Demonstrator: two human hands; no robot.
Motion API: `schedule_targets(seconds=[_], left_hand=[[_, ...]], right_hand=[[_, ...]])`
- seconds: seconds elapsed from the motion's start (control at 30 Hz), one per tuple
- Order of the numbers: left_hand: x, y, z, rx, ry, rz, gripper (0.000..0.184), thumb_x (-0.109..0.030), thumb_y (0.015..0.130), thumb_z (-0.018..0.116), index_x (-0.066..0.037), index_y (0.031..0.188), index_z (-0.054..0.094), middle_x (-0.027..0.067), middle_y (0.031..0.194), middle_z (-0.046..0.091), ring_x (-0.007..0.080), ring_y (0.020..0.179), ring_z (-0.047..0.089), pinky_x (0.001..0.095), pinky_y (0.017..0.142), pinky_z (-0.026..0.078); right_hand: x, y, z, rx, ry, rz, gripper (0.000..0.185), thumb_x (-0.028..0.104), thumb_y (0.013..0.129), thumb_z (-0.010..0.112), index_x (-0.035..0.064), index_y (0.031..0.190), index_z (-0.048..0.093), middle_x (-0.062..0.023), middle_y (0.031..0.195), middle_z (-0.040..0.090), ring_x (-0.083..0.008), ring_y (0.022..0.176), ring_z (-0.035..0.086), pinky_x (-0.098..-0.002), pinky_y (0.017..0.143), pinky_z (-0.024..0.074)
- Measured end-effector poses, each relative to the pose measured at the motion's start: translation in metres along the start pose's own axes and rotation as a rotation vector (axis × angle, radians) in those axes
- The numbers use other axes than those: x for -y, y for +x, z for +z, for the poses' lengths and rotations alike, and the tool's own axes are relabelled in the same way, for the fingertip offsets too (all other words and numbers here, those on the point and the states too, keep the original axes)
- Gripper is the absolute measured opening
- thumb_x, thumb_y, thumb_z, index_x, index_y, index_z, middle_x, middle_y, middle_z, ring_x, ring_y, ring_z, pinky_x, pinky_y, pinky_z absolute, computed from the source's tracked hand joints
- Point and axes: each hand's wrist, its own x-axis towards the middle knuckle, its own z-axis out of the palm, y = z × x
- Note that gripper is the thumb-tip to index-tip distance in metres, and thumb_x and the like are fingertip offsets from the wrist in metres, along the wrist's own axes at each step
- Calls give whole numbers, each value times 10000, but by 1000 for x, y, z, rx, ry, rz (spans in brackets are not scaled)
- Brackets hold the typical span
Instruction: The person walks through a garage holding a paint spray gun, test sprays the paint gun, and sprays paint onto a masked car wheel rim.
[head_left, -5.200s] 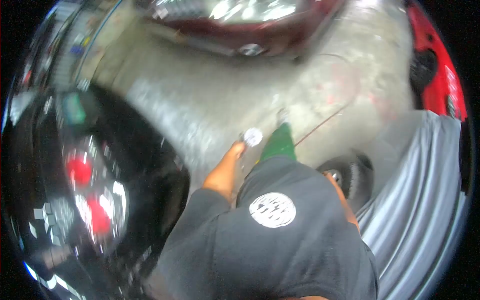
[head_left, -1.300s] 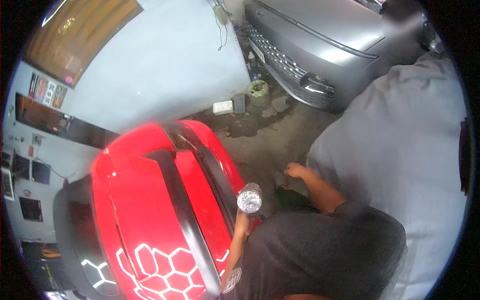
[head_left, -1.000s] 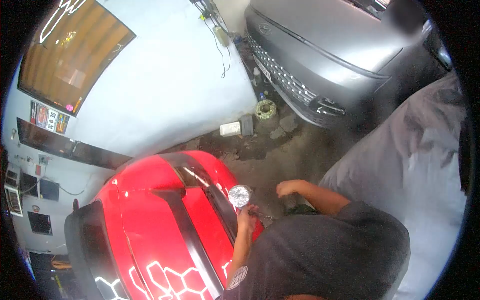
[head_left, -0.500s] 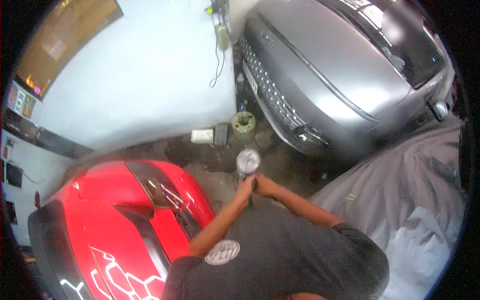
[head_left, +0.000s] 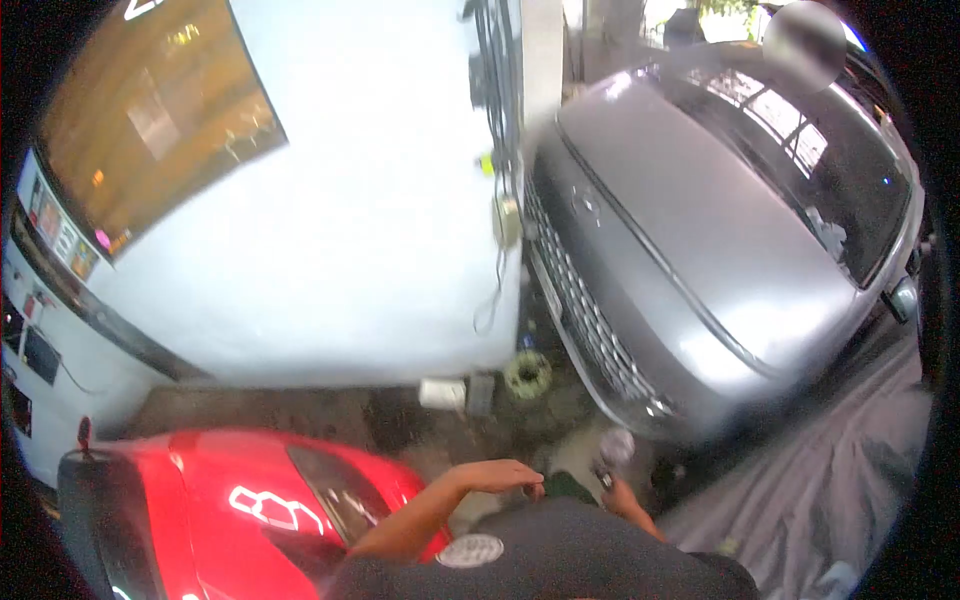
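My right hand is closed round the dark handle of a tool with a round, silvery head. The head points up and away from me, near the front corner of a grey car. My left hand is to the left, apart from the tool, in front of my dark shirt. Its fingers are bent and pressed together, and anything inside them is hidden. Below it to the left lies the front of a red car.
A draped grey cover is at the right. Along the foot of the white wall stand a white box, a dark block and a round greenish ring. Cables hang at the wall's edge.
The tool has passed from my left hand to my right hand and moved right. My hands, together half a second ago, are apart. The view has turned and tilted up, showing more of the grey car.
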Motion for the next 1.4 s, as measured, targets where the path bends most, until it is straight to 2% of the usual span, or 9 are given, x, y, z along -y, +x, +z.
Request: schedule_targets(seconds=[0.03, 0.13, 0.2, 0.37, 0.57, 0.73, 0.97, 1.1, 1.4], left_hand=[[-30, -25, -22, -101, -41, 78, 429, -379, 1054, 470, -26, 1198, 666, 94, 1199, 671, 198, 1108, 599, 348, 1040, 419], [-120, -93, -79, -663, 149, 166, 351, -321, 1027, 539, -30, 1187, 653, 93, 1185, 652, 192, 1124, 579, 341, 1021, 422], [-177, -136, -113, -1135, 411, 315, 309, -269, 991, 590, -43, 1198, 633, 77, 1210, 618, 188, 1159, 547, 336, 992, 428], [-352, -232, -160, -1752, 1149, 752, 353, -84, 957, 582, -7, 1300, 554, 135, 1291, 578, 247, 1235, 530, 371, 996, 447], [-524, -341, -218, -2166, 1495, 1059, 423, -260, 1026, 503, 42, 1321, 538, 184, 1341, 553, 295, 1283, 490, 388, 1109, 342], [-655, -444, -282, -2382, 2287, 573, 494, -340, 1006, 490, -1, 1363, 533, 249, 1431, 492, 400, 1338, 433, 491, 1135, 286], [-767, -505, -320, -2490, 2454, -500, 430, -320, 1025, 348, -238, 1413, 515, 138, 1507, 450, 366, 1399, 402, 609, 1135, 285], [-802, -533, -347, -2479, 2409, -271, 429, -266, 1023, 348, -222, 1426, 487, 142, 1562, 374, 350, 1480, 288, 666, 1153, 220], [-855, -573, -378, -2370, 2011, 145, 841, -665, 977, 235, -76, 1577, 243, 163, 1646, 216, 337, 1542, 113, 602, 1201, 40]], right_hand=[[-33, 16, 8, -11, -24, -73, 689, 120, 798, 667, 83, 1453, 460, -269, 1184, 662, -387, 1055, 668, -471, 840, 522], [-123, 73, 39, 54, 18, 345, 649, 272, 784, 773, -12, 1320, 543, -239, 1140, 672, -351, 947, 684, -458, 765, 540], [-87, 119, 15, 61, 12, 448, 646, 267, 785, 770, -11, 1321, 542, -239, 1142, 672, -351, 950, 684, -458, 766, 540], [53, 221, -53, -61, 33, 88, 637, 254, 789, 763, -10, 1323, 538, -239, 1146, 671, -351, 956, 684, -457, 768, 542], [183, 273, -92, -124, 98, -162, 627, 239, 793, 755, -9, 1325, 534, -239, 1151, 669, -352, 964, 684, -456, 771, 543], [227, 283, -85, -145, 132, -185, 619, 226, 797, 748, -8, 1327, 531, -239, 1155, 668, -352, 970, 684, -455, 773, 545], [236, 270, -48, -218, 200, -62, 609, 209, 801, 738, -7, 1330, 526, -239, 1161, 666, -352, 980, 683, -454, 776, 547], [238, 260, -29, -279, 252, 8, 603, 199, 804, 733, -6, 1331, 523, -239, 1164, 666, -352, 985, 683, -453, 778, 548], [241, 246, 14, -396, 350, 129, 590, 176, 811, 720, -4, 1334, 517, -239, 1171, 663, -353, 997, 683, -452, 781, 551]])
